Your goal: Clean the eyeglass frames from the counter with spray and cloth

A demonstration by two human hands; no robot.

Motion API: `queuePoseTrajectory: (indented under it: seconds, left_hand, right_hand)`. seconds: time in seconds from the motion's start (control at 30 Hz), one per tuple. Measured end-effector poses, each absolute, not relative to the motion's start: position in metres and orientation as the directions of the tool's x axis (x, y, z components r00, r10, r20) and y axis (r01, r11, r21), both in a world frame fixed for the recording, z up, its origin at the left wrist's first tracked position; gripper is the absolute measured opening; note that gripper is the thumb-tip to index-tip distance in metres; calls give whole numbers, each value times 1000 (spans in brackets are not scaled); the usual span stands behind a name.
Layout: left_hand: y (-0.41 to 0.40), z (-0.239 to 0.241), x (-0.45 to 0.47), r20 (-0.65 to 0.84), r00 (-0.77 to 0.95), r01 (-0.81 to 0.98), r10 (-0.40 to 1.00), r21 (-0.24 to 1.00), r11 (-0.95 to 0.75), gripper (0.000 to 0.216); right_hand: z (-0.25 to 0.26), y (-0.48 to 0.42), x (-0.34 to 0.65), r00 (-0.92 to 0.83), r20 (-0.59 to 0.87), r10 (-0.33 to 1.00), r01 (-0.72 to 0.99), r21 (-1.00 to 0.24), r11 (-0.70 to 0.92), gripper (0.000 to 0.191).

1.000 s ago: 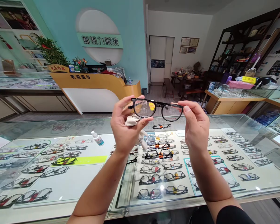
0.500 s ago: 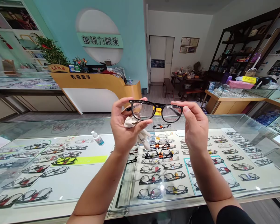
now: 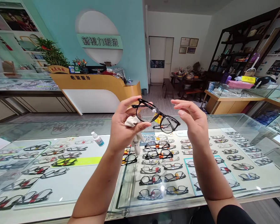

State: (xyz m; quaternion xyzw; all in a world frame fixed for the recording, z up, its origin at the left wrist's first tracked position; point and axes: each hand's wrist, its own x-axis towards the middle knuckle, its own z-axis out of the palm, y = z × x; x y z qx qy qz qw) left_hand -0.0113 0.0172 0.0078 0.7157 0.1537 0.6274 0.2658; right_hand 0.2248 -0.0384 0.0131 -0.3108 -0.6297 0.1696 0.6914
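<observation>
My left hand [image 3: 124, 129] grips a pair of black-framed glasses [image 3: 157, 115] by their left end, thumb under the left lens, and also holds a crumpled white cloth [image 3: 133, 130] in the palm. The glasses tilt down to the right, with a small yellow tag near the bridge. My right hand [image 3: 192, 123] hovers just right of the frame with fingers curled apart, touching nothing. Both hands are raised above a glass display counter [image 3: 60, 127].
Under the counter glass lie several rows of glasses [image 3: 162, 179] on white trays. A small white spray bottle [image 3: 97, 138] lies on the glass left of my hands. An orange reception desk [image 3: 93, 88] stands behind, another glass case [image 3: 238, 96] at the right.
My right hand has let go of the glasses' right end and drawn slightly away. The frame, level before, now tilts down to the right in my left hand alone.
</observation>
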Motion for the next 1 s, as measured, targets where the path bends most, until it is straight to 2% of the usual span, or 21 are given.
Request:
queuePoseTrajectory:
  seconds: [0.17, 0.37, 0.67, 0.9, 1.0]
  left_hand:
    - [11, 13, -13, 778, 270, -116, 568, 612, -783, 84]
    - [10, 14, -11, 769, 313, -154, 557, 620, -769, 79]
    - [16, 12, -10, 767, 301, -211, 566, 633, -745, 68]
    - [26, 5, -6, 745, 289, -280, 601, 666, -691, 64]
    - [26, 3, -4, 736, 270, -225, 621, 676, -702, 66]
  right_hand:
    - [14, -39, 228, -152, 660, 735, 113, -727, 677, 13]
    - [11, -37, 225, -263, 614, 744, 39, -764, 644, 19]
    - [10, -33, 223, -304, 571, 763, -2, -801, 599, 24]
    - [6, -31, 220, -230, 617, 752, 5, -773, 635, 20]
    - [7, -30, 220, -208, 624, 754, 25, -767, 641, 21]
